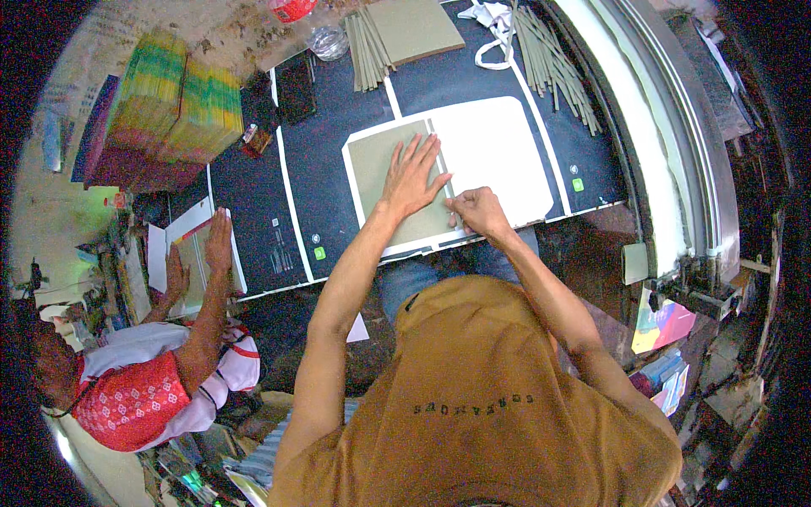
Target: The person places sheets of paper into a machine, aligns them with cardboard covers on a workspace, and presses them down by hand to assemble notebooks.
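Note:
A white sheet with cut corners lies on the dark table in front of me. On its left half rests a grey cardboard panel, and a narrow grey cardboard strip runs along the panel's right side. My left hand presses flat on the panel, fingers spread, its fingertips and thumb reaching the strip. At the strip's near end, my right hand is closed with thumb and forefinger pinched on it. The curled fingers partly hide that end.
Grey strips lie in a left bundle and a right bundle, with grey boards between. Stacked colourful booklets stand far left. A co-worker's hands handle a cover. A long metal-framed machine borders the right.

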`<state>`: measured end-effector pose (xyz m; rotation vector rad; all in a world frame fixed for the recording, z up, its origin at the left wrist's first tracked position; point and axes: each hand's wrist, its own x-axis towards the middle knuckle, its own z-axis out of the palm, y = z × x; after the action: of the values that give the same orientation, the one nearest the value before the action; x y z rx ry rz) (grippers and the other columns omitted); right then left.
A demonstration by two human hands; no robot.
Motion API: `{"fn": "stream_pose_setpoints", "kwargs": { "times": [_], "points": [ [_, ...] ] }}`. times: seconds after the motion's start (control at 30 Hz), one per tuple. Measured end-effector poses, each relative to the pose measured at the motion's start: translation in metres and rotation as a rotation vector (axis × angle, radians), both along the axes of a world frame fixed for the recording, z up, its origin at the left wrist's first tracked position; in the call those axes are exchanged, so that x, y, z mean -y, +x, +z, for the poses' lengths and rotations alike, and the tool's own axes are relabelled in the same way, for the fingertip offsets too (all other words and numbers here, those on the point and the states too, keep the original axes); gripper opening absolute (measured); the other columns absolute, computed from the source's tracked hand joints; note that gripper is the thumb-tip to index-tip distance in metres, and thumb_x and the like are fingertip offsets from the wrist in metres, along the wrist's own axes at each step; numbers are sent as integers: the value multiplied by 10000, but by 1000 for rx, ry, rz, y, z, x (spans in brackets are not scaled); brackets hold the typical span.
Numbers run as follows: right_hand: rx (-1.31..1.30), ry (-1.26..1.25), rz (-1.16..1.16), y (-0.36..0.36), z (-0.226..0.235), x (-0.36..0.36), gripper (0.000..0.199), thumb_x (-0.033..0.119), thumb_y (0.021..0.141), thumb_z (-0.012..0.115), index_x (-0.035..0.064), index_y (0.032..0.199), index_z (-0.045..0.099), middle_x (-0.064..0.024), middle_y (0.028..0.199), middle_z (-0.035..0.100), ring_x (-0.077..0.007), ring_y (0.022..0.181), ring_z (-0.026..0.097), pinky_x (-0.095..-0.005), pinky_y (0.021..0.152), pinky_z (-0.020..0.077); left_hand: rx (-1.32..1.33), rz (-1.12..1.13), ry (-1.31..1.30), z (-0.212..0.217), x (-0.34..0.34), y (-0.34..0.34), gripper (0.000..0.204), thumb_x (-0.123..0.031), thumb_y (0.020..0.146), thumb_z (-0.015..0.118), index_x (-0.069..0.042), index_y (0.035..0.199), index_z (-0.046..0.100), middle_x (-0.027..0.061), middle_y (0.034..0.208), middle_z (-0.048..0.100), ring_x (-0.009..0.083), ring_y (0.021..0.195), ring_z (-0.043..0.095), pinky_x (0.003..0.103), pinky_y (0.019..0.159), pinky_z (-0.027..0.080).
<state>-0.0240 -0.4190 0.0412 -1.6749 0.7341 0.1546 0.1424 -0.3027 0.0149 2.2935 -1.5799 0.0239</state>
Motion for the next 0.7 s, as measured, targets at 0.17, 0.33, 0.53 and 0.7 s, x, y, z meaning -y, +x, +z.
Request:
{"fn": "stream_pose_setpoints", "kwargs": {
  "times": [0.17, 0.33, 0.53, 0.7],
  "points": [
    [-15, 50, -30, -10, 5, -4, 342, 295, 930, 707, -23, 815, 753, -84, 669, 725, -129, 452, 610, -309, 467, 511, 13, 1, -14, 1, 4, 0, 727, -536, 954, 545, -56, 1489, 442, 99, 1580, 392, 342, 1475, 312, 570, 1207, 194],
    [-66, 51, -29, -24, 7, -9, 343, 304, 939, 700, -13, 819, 755, -70, 691, 736, -125, 459, 612, -313, 468, 512, 23, 13, -23, 1, 3, -1, 728, -536, 938, 565, -61, 1479, 455, 89, 1576, 395, 332, 1468, 323, 562, 1206, 202],
    [-78, 22, -81, -71, 14, -11, 347, 337, 949, 688, 14, 846, 762, -59, 687, 737, -115, 475, 607, -306, 473, 503, 36, 28, -4, -1, 3, -1, 750, -553, 914, 598, -82, 1479, 452, 85, 1569, 400, 341, 1456, 333, 577, 1190, 229],
    [-39, -141, -170, -93, 27, -2, 297, 289, 955, 697, 10, 861, 734, -57, 686, 728, -99, 592, 642, -283, 579, 512, 18, 21, -38, -1, 3, -2, 740, -536, 917, 601, -82, 1481, 450, 84, 1567, 401, 342, 1456, 331, 583, 1197, 214]
  ]
}}
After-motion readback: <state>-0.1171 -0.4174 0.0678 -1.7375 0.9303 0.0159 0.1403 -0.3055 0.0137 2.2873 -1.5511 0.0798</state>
